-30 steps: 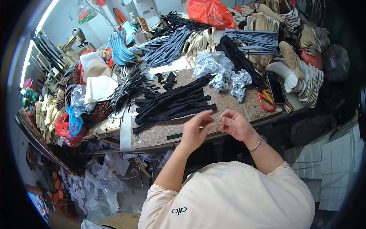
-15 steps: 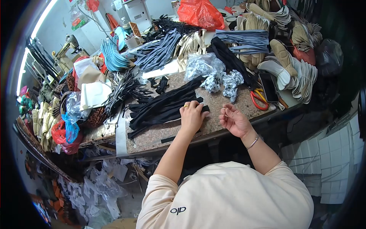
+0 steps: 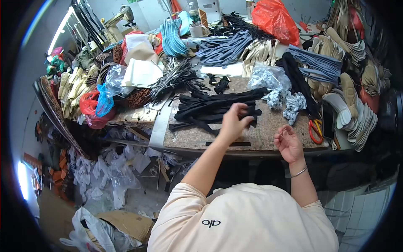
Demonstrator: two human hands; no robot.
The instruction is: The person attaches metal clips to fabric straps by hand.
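Observation:
A pile of black fabric strips lies on the speckled stone worktop. My left hand hovers at the right end of this pile, thumb and fingers apart, with nothing visible in it. Whether its fingertips touch the strips I cannot tell. To the right, my right hand is palm up near the worktop's front edge. Its thumb and fingertips are pinched together, and whatever they hold is too small to name. A single short black strip lies by the front edge.
Crumpled silvery plastic sits behind my right hand. Red-handled pliers and a dark phone lie at the right. Blue-grey strips, a red bag and stacked beige pads crowd the back and right.
My left hand has lifted from the black strips and its fingers have spread. One strip now lies slanted toward the front. My right hand stays pinched; the view has shifted left.

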